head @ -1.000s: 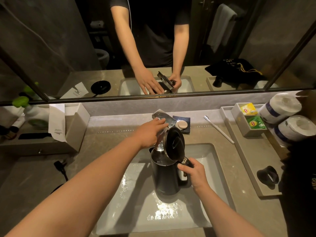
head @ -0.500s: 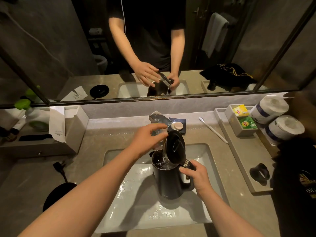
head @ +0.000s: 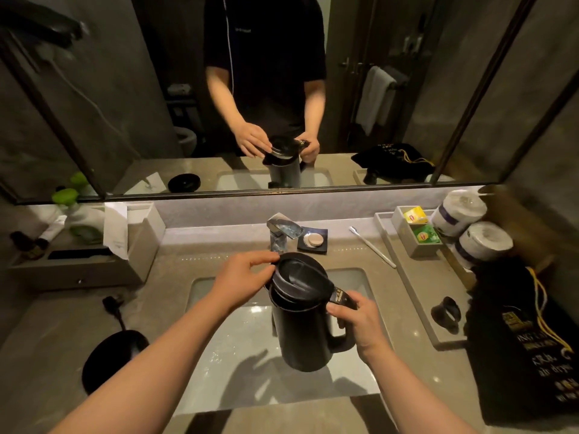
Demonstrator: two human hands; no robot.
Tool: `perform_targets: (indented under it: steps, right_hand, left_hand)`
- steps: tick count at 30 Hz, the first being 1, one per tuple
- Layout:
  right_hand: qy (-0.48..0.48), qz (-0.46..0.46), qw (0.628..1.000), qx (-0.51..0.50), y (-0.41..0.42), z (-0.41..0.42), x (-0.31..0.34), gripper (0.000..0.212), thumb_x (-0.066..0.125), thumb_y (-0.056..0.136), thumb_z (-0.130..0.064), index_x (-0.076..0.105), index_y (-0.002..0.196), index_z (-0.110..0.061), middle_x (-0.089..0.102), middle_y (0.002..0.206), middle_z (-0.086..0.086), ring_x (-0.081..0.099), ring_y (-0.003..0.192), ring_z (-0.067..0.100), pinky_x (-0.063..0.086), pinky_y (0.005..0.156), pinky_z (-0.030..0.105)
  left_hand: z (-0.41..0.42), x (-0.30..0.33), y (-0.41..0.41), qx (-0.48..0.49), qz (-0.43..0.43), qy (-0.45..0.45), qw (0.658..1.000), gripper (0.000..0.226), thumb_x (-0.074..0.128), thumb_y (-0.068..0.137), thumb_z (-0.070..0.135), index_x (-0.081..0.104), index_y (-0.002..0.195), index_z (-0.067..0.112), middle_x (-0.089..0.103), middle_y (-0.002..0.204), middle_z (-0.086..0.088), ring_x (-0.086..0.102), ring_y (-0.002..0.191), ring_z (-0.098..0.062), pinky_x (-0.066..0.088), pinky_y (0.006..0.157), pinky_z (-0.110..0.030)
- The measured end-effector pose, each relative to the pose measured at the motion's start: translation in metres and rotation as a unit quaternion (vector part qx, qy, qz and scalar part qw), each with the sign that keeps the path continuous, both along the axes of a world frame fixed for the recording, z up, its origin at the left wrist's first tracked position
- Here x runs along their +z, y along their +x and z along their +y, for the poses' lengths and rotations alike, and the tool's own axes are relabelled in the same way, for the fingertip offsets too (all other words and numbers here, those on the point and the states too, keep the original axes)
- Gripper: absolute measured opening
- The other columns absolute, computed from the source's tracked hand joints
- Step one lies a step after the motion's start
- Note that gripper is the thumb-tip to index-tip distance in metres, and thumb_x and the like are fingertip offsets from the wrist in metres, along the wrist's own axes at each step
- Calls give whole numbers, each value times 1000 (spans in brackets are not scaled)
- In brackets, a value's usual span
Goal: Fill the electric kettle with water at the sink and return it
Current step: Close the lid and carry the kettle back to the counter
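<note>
A black electric kettle (head: 305,336) hangs in the air over the wet rectangular sink (head: 225,377), lifted clear of the basin. My right hand (head: 357,321) grips its handle on the right side. My left hand (head: 242,277) rests its fingers on the kettle's lid (head: 300,278), which lies almost down on the rim, a narrow gap still showing. The chrome faucet (head: 282,231) stands behind the kettle with no water running from it. The round black kettle base (head: 109,358) sits on the counter at the left, its plug and cord beside it.
A soap dish (head: 313,241) and toothbrush (head: 372,247) lie behind the sink. On the right are a tray (head: 416,289) with tea bags, two paper rolls (head: 470,227) and a black bag (head: 526,339). A tissue box and bottles stand left. A mirror covers the wall.
My left hand left the faucet handle and pressed the lid down from upright. The water stream stopped. My right hand raised the kettle higher above the sink.
</note>
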State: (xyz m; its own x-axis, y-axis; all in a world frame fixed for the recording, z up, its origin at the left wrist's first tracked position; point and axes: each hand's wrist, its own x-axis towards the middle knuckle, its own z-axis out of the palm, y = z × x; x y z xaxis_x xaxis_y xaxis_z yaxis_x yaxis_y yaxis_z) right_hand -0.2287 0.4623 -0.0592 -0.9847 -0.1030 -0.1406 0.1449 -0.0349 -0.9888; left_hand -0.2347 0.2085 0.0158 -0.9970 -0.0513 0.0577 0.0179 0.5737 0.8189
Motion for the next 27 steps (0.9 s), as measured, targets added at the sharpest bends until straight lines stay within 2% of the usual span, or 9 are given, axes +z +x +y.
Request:
perform_targets:
  steps: [6,10,12,15,19,22,23,25,27]
  right_hand:
    - [-25,38,999,16,5,-13,37,46,79,54,-30,60,74,7,51,61,10,45,53,15,40,48,23]
    - [-49,66,996,23,5,-22,53,41,79,56,-28,61,74,4,51,58,4,44,51,15,40,47,22]
    - [-46,77,996,19,5,-27,57,50,79,57,-30,60,79,11,52,57,2,45,52,16,42,47,22]
    - [-43,90,995,23,5,-35,62,46,80,58,-30,63,79,7,54,57,1,46,52,16,43,47,22]
    - [-64,92,993,35,5,-45,68,29,80,58,-28,69,75,-7,56,58,-2,47,52,13,42,46,22]
    - [-66,104,990,62,3,-54,74,21,80,60,-26,70,73,-13,55,60,0,47,52,11,41,46,22]
    - [-69,106,989,71,2,-58,76,18,80,60,-26,70,71,-15,55,59,-1,47,52,11,41,46,21]
    - [-79,108,987,88,0,-66,80,15,80,60,-24,70,69,-19,55,59,-2,46,52,11,40,46,21]
    - [-81,113,985,106,0,-75,83,16,81,60,-24,71,71,-19,57,61,0,48,53,11,41,47,22]
  left_hand:
    - [-5,8,26,26,49,-17,998,29,64,84,16,69,113,22,67,118,5,58,113,-11,43,102,-37]
    - [-10,15,37,47,92,-5,995,29,62,86,15,68,114,22,64,117,11,57,114,-9,39,99,-23]
    - [-15,18,40,47,100,-1,994,30,61,87,18,68,115,24,63,120,12,56,115,-6,40,101,-27]
    - [-22,20,45,45,85,9,995,31,61,88,22,66,118,26,63,124,11,54,118,-5,40,104,-33]
    - [-25,19,53,61,67,102,991,34,59,90,23,60,124,28,59,130,10,51,122,-4,40,104,-31]
    - [-26,20,60,147,55,191,969,44,63,88,26,53,131,29,59,123,13,54,112,-3,42,92,-24]
    - [-27,21,62,168,46,218,960,41,64,87,28,56,128,31,62,116,13,56,107,-4,44,89,-25]
    - [-32,24,66,166,35,248,954,21,60,89,29,69,106,38,70,100,15,60,98,-9,49,84,-30]
    - [-38,28,73,164,25,274,947,19,56,91,29,73,98,35,73,98,9,62,100,-16,49,86,-38]
